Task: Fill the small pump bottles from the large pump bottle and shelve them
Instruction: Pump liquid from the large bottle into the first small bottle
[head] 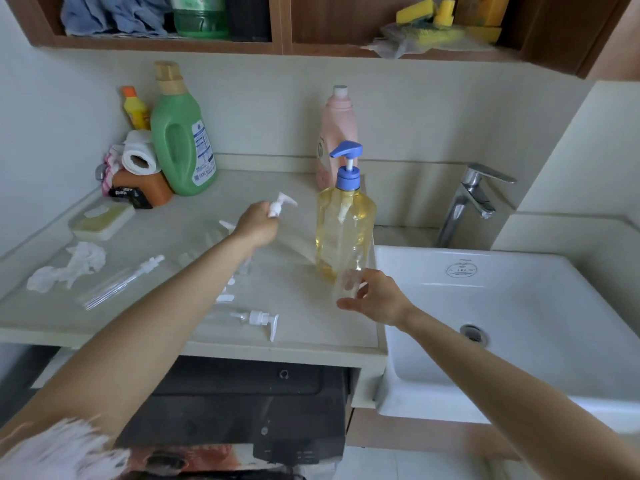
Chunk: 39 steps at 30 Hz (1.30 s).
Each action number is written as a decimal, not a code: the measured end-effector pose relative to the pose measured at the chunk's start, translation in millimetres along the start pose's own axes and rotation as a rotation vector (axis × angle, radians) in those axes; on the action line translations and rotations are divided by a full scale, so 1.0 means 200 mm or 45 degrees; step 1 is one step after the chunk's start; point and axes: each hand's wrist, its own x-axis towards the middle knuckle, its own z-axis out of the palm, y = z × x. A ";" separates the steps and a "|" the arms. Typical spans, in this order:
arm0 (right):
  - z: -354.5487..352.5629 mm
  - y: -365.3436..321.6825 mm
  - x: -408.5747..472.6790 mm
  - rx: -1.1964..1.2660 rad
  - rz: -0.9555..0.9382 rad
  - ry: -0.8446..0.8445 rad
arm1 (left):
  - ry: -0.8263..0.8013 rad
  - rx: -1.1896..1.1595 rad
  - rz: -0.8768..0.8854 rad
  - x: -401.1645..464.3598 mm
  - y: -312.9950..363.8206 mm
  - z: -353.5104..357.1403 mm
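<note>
Left hand point(258, 223) grips a white pump head point(281, 203), lifted clear above the counter point(304, 327); dip tube not discernible, motion blur. Right hand point(375, 297) curls round a small clear bottle point(348, 282), which appears uncapped, held just in front of the base of the large pump bottle point(344, 230). Large bottle stands upright at the counter's right end, next to the sink point(519, 306); blue pump point(348, 161) raised, nozzle pointing left; amber liquid roughly two-thirds up.

Other small bottles lie flat on the counter: one with white pump point(254, 320) near the front edge, another point(121, 280) further left beside crumpled tissue point(69, 268). Shelf point(277, 46) overhead holds cloths and sponges.

Judged step: open bottle being brought to the nozzle for filling. None filled yet, as far as visible.

Notes for doing it well:
- set the pump head down with any tube off the counter, freeing the left hand to press
- bring the bottle mouth directly under the nozzle tip, upright, neck touching or just beneath
- press slowly; narrow mouth, viscous liquid likely strings and drips
- steady the large bottle: close to the counter edge, could tip toward the sink
- stop short of the neck so the tube does not displace liquid over the rim
</note>
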 end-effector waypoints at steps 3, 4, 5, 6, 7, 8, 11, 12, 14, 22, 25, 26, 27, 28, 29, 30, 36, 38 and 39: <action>0.07 -0.01 0.03 0.017 0.049 -0.003 | -0.222 0.558 0.028 0.04 -0.16 0.09; 0.09 -0.01 0.04 0.019 0.061 -0.001 | -0.231 0.613 0.058 0.06 -0.20 0.11; 0.11 -0.02 0.05 0.007 0.066 0.001 | -0.215 0.632 0.086 0.06 -0.24 0.14; 0.13 -0.02 0.06 -0.007 0.072 0.012 | -0.186 0.624 0.117 0.08 -0.26 0.16; 0.15 -0.02 0.07 -0.020 0.087 0.022 | -0.167 0.622 0.144 0.10 -0.29 0.18; 0.16 -0.02 0.08 -0.027 0.096 0.024 | -0.158 0.618 0.166 0.10 -0.30 0.19; 0.22 -0.04 0.10 -0.024 0.111 0.020 | -0.268 0.605 0.246 0.12 -0.33 0.20; 0.23 -0.04 0.10 -0.009 0.110 0.024 | -0.308 0.559 0.272 0.12 -0.32 0.19; 0.26 -0.05 0.10 0.058 0.087 0.031 | -0.331 0.450 0.334 0.11 -0.30 0.17; 0.35 -0.05 0.18 0.006 -0.014 0.106 | -0.469 -0.039 0.212 -0.03 -0.22 -0.07; 0.37 -0.05 0.19 0.013 -0.020 0.126 | -0.756 -0.082 0.181 -0.17 -0.18 -0.08; 0.37 -0.05 0.19 0.017 -0.024 0.127 | -0.793 -0.058 0.188 -0.21 -0.17 -0.06; 0.37 -0.05 0.19 0.015 -0.034 0.124 | -0.791 -0.024 0.207 -0.24 -0.16 -0.03; 0.37 -0.05 0.18 0.010 -0.048 0.119 | -0.761 0.006 0.234 -0.27 -0.14 0.01; 0.35 -0.04 0.17 0.002 -0.061 0.114 | -0.715 0.032 0.250 -0.28 -0.14 0.04; 0.33 -0.05 0.15 -0.007 -0.070 0.113 | -0.671 0.039 0.260 -0.29 -0.14 0.08; 0.00 -0.14 -0.01 -0.006 -0.338 0.482 | -0.514 -0.050 0.237 -0.27 -0.20 0.21; -0.16 -0.23 -0.01 0.092 -0.490 0.702 | -0.407 -0.116 0.280 -0.25 -0.18 0.19; -0.25 -0.28 0.02 0.124 -0.555 0.811 | -0.337 -0.170 0.312 -0.23 -0.15 0.17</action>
